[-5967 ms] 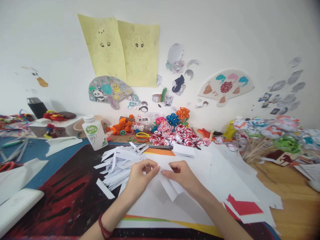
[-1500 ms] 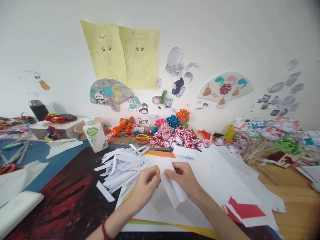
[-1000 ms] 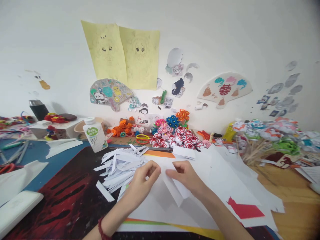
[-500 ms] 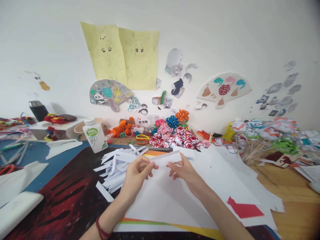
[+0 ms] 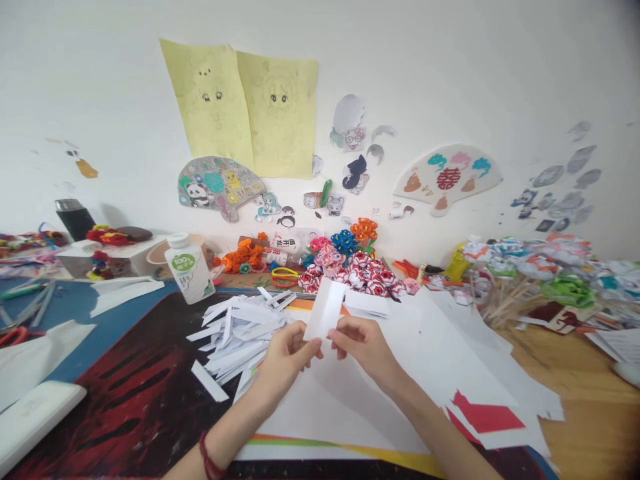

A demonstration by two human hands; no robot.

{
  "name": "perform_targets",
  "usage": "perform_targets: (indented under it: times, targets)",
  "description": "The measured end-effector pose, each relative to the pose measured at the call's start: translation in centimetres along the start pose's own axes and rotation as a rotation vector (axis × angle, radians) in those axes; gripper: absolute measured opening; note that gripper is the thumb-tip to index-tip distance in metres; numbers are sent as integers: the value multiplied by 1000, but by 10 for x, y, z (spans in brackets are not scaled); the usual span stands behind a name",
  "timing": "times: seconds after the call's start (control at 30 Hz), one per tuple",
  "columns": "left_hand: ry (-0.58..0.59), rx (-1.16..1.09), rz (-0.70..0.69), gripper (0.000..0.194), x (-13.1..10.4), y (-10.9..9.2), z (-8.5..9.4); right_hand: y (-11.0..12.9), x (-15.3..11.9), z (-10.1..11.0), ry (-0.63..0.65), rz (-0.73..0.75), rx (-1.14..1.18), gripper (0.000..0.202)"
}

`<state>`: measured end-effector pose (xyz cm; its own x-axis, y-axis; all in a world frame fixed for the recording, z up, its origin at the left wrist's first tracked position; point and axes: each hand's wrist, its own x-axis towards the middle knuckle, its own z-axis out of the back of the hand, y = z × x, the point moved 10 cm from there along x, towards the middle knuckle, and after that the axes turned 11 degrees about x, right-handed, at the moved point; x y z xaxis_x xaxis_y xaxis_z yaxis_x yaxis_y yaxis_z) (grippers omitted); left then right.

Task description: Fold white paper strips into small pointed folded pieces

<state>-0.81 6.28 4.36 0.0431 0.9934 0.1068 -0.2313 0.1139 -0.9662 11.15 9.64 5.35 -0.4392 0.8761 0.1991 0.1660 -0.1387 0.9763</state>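
Observation:
A small creased strip of white paper (image 5: 326, 308) stands tilted up between my hands. Its lower left corner is pinched by my left hand (image 5: 293, 350), thumb against curled fingers. My right hand (image 5: 361, 340) grips the lower right edge with thumb and index finger. Beneath both hands lies a large white sheet (image 5: 345, 407) on top of colored sheets. To the left of my left hand is a loose pile of folded white paper strips (image 5: 240, 337). A flat white folded piece (image 5: 367, 305) rests just behind my right hand.
Behind are red-and-white paper flowers (image 5: 370, 275) and a white bottle (image 5: 190, 270). White sheets (image 5: 450, 347) and a red paper scrap (image 5: 495, 415) lie at the right. Paper flowers on sticks (image 5: 545, 267) stand far right. A white case (image 5: 37, 427) and red-handled scissors (image 5: 17, 337) lie left.
The paper strip has turned from lying crosswise to standing nearly upright. My hands have moved closer together at its lower end.

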Motion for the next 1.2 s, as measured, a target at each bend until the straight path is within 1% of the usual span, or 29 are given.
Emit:
perform_targets:
  times: [0.07,0.17,0.27,0.33,0.43,0.47,0.53,0.57,0.63,0.67,0.8,0.9,1.0,1.1,1.2]
  targets:
    - [35,48,-10,25,-1,-2,-5,0,0,-2,7,-1,-15,29]
    - [55,134,-21,27,-3,-3,-7,-3,-1,-6,49,-2,-44,31]
    - [16,348,-100,21,-4,-8,-2,-5,-1,-1,32,-9,-52,32]
    - [-52,544,-196,15,-6,-15,3,-5,0,3,27,-18,-51,32]
    - [-142,868,-377,37,-12,-30,6,-5,3,9,36,-34,-69,32]
    - [-160,983,-453,40,-15,-35,3,-5,3,12,36,-39,-77,32]
    - [-155,1186,-626,34,-22,-46,-6,-6,5,15,31,-45,-92,33]
    - [-133,1260,-712,31,-27,-50,-12,-6,5,17,32,-46,-99,34]
    - [-89,1350,-845,27,-35,-56,-21,-8,6,17,45,-43,-111,34]
    - [-74,1376,-883,25,-38,-58,-23,-8,6,16,54,-42,-117,34]
    - [-55,1425,-937,23,-42,-59,-25,-9,6,14,82,-39,-143,32]
    - [-75,1394,-932,23,-41,-57,-25,-7,5,10,101,-42,-151,32]
    - [-116,1259,-824,20,-33,-54,-18,-4,3,4,110,-32,-143,31]
    - [-132,1028,-670,14,-23,-52,-6,-1,1,0,92,-25,-120,31]
    - [-145,791,-577,9,-19,-55,6,-1,-2,-4,71,-30,-56,31]
